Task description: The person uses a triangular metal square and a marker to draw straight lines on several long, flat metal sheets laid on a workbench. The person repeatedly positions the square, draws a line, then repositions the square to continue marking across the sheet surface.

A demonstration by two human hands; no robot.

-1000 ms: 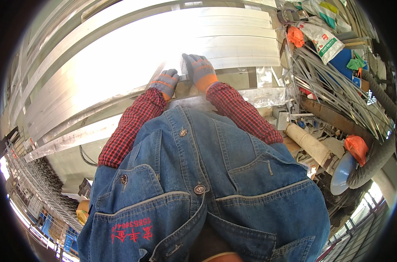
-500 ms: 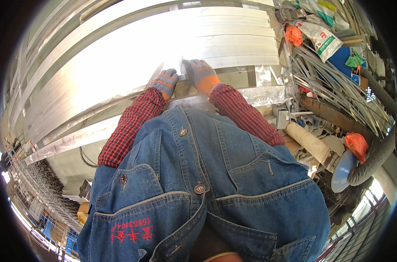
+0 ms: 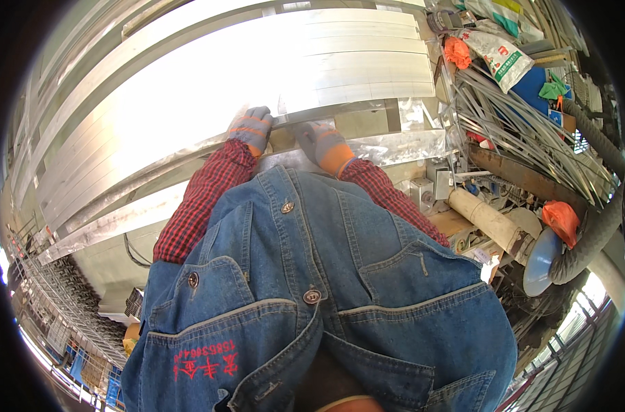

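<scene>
Left hand (image 3: pixel 252 129) gloved, curled over the metal strip (image 3: pixel 340 113) edge; right hand (image 3: pixel 324 145) pressed flat alongside, grip unclear.

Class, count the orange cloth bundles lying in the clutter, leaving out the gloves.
2. One orange bundle lies at the top by the sacks; the other sits lower right beside the grey hose. More may be buried.

Metal strips (image 3: pixel 271 75) lie ahead, both hands at their near edge; cardboard tube (image 3: pixel 487 221) right
</scene>
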